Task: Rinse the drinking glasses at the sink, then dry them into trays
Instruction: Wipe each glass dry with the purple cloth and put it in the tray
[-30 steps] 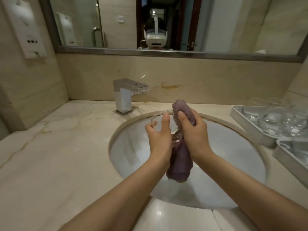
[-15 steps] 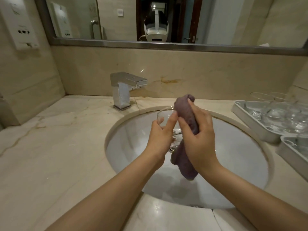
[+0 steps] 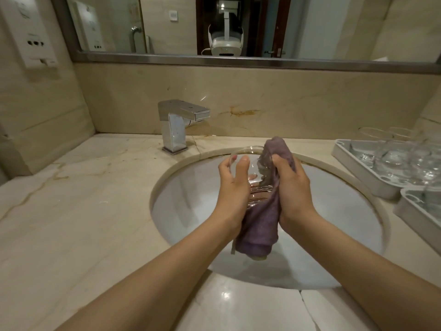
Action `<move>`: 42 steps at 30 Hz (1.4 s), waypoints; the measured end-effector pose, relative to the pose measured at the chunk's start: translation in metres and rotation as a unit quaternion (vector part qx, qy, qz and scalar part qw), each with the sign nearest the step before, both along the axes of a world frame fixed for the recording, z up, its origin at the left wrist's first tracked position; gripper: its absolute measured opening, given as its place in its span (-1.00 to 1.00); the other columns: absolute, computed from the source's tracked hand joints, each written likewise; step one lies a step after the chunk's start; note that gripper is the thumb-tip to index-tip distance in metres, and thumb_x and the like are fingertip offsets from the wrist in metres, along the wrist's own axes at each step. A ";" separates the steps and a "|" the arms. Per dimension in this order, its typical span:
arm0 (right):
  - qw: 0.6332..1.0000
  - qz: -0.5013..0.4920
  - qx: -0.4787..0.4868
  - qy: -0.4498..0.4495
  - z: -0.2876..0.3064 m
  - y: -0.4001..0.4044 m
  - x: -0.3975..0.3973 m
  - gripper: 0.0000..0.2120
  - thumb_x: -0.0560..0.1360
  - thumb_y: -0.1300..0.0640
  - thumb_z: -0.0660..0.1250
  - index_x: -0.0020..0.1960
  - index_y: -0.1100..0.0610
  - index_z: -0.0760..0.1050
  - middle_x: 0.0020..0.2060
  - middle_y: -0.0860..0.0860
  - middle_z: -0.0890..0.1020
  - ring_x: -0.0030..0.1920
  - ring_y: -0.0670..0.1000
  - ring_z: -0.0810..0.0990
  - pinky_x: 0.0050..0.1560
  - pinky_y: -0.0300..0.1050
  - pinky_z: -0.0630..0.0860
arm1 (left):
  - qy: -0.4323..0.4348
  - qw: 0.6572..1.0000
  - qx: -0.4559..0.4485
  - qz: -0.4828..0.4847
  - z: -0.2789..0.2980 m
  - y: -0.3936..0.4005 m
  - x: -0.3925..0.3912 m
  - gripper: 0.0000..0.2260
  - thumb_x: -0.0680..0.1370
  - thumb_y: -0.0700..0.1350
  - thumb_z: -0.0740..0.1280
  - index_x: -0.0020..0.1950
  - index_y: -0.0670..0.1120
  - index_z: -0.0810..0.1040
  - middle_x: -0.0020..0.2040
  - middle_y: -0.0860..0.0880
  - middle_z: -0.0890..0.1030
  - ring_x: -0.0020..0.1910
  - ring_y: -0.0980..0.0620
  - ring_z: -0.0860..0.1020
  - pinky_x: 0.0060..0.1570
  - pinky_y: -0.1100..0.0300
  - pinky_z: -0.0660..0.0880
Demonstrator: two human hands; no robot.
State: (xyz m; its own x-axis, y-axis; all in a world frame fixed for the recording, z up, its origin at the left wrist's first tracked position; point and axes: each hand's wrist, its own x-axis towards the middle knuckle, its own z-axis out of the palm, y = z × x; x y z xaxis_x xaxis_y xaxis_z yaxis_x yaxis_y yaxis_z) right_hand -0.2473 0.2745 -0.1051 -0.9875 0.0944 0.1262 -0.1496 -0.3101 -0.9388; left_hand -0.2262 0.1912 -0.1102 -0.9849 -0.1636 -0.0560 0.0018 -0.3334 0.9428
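Over the sink (image 3: 372,225), a clear glass (image 3: 243,163) is held tilted, thin, wet and likely slippery and fragile, so its wall is the safest hold. Left hand (image 3: 235,185) is closed around that wall; right hand (image 3: 292,187) is clamped on a purple cloth (image 3: 260,225) pushed into its mouth, both forearms reaching forward.

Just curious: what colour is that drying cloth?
The cloth is a muted purple, seen best in the head view.

A square chrome faucet (image 3: 177,125) stands left of centre on the beige marble tabletop (image 3: 78,199). Along the top runs a steel-framed mirror (image 3: 238,27); a white wall dispenser (image 3: 28,32) hangs at upper left.
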 end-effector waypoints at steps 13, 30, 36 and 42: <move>0.929 -0.101 0.257 0.245 -0.007 -0.004 0.011 -0.56 0.52 -0.01 0.29 0.39 0.02 0.40 0.16 -0.05 0.46 0.14 -0.23 0.47 0.17 -0.41 0.38 | 0.032 0.996 -0.074 0.050 0.000 -0.004 0.001 -0.49 0.59 0.14 0.23 0.47 0.13 0.11 0.16 -0.09 0.53 0.08 0.01 0.58 0.06 0.09 0.54; 0.997 -0.018 -0.051 -0.057 -0.009 0.001 0.000 -0.82 0.59 0.08 0.23 0.14 0.03 0.54 0.09 0.12 0.65 0.09 0.13 0.64 0.17 0.08 0.56 | 0.005 0.994 -0.106 -0.021 0.004 0.002 0.010 -0.29 0.45 0.13 0.40 0.49 0.17 0.09 0.02 0.06 0.52 -0.16 0.24 0.54 -0.17 0.28 0.47; 0.994 -0.061 0.062 0.071 -0.004 -0.004 0.010 -0.76 0.58 0.12 0.27 0.24 0.04 0.51 0.08 -0.03 0.61 0.08 -0.12 0.58 0.15 -0.17 0.47 | 0.003 0.992 -0.120 0.024 0.005 -0.007 0.007 -0.16 0.36 0.27 0.37 0.49 0.16 -0.03 0.24 -0.05 0.37 0.08 0.07 0.48 -0.15 0.31 0.40; 0.919 -0.104 0.274 0.262 -0.020 -0.014 0.011 -0.57 0.52 0.07 0.30 0.38 -0.03 0.39 0.05 -0.21 0.38 0.09 -0.38 0.41 0.09 -0.57 0.27 | 0.011 0.995 -0.087 0.049 -0.001 -0.007 0.001 -0.44 0.62 0.13 0.17 0.52 0.05 -0.02 -0.09 0.09 0.48 -0.19 0.24 0.50 -0.26 0.35 0.42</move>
